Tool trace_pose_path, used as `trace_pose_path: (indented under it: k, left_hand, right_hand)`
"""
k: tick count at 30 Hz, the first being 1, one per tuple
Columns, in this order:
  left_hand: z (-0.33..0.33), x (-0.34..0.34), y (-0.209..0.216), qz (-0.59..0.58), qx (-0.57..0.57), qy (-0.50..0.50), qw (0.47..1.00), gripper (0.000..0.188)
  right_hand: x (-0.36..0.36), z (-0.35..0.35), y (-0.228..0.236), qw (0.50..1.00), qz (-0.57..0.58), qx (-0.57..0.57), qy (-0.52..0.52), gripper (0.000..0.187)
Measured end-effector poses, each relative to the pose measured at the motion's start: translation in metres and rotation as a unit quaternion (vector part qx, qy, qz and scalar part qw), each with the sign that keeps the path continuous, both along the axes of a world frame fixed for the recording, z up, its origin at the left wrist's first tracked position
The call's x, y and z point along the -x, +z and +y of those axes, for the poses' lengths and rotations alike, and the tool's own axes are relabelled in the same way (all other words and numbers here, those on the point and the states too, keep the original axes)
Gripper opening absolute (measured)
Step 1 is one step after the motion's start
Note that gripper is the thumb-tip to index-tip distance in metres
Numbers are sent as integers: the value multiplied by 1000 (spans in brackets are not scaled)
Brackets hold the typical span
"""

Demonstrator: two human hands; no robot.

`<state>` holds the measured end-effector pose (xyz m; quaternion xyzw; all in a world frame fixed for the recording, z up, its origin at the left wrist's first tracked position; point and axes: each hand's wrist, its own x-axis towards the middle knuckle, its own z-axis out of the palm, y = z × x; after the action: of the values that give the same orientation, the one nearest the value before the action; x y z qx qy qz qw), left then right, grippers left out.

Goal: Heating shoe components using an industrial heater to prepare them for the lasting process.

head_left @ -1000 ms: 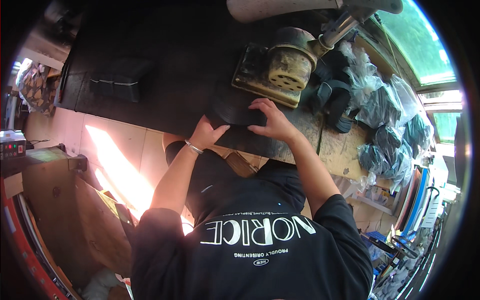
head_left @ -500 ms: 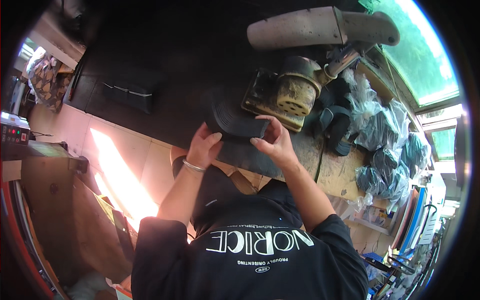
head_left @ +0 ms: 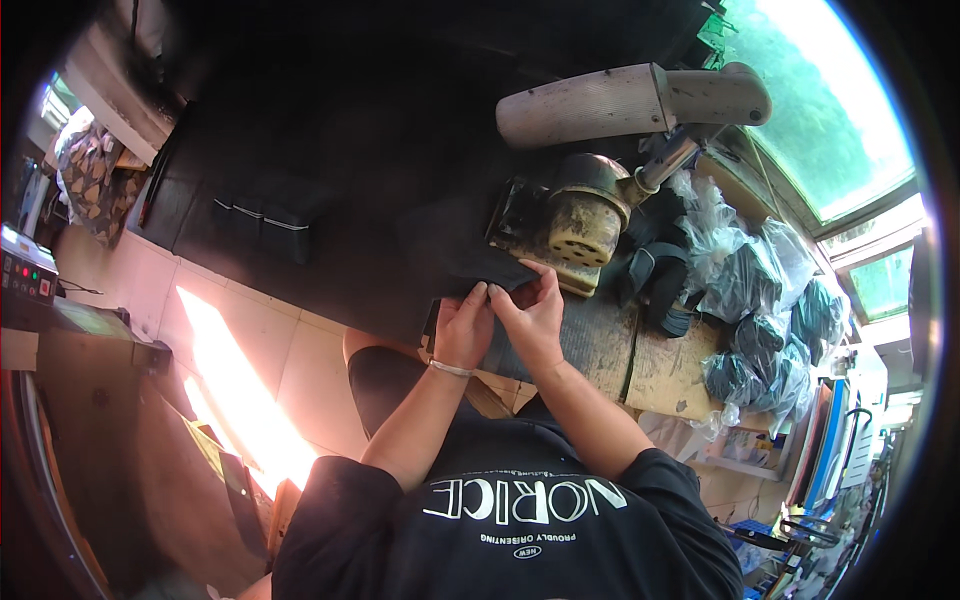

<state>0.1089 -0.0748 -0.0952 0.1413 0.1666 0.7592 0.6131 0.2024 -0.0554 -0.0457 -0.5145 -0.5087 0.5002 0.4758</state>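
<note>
On a cluttered wooden workbench, near a rusty yellow press machine, left hand and right hand pinch the black fabric piece; align edges evenly, gripping firmly.

Black short-sleeved shirt with white lettering, thin pale bracelet on the left wrist.

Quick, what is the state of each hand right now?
Left hand: closed, pinching the black fabric piece.
Right hand: closed, pinching the same fabric edge.
</note>
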Motion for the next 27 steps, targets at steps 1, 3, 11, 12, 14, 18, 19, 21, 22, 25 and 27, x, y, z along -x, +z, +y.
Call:
trace_pose_path:
  k: [1, 3, 11, 12, 14, 18, 19, 21, 22, 25, 27]
  left_hand:
    - [4, 0, -1, 3, -4, 4, 1000, 26]
    - [10, 3, -4, 23, -2, -8, 1000, 25]
    - [63, 30, 15, 27, -39, -50, 998, 25]
    - [75, 31, 21, 20, -30, -49, 998, 23]
    - [96, 32, 32, 13, -27, -46, 998, 21]
    - [132, 42, 40, 27, -34, -71, 997, 15]
    - [138, 44, 38, 37, -39, -90, 995, 13]
    - [148, 39, 44, 38, -43, -95, 994, 11]
    - [152, 37, 46, 40, -43, -99, 993, 10]
    - [164, 36, 42, 62, -81, -136, 985, 21]
    - [164, 32, 46, 57, -90, -141, 984, 20]
  right_hand:
    - [2, 2, -3, 1000, 1, -2, -2, 50]
    - [4, 5, -7, 997, 16, -67, -24, 49]
    - [-39, -3, -51, 986, -113, -93, 81, 54]
    - [-52, -8, -70, 977, -165, -93, 99, 52]
    - [-72, -19, -103, 949, -251, -151, 119, 44]
    - [-64, -19, -99, 890, -323, -266, 179, 33]
    - [-62, -19, -99, 892, -322, -265, 173, 30]
    - [-64, -18, -100, 894, -316, -269, 170, 29]
    - [-64, -18, -102, 896, -309, -270, 168, 29]
    - [-63, -16, -101, 897, -312, -265, 169, 27]
    - [-65, -16, -99, 894, -318, -266, 168, 27]
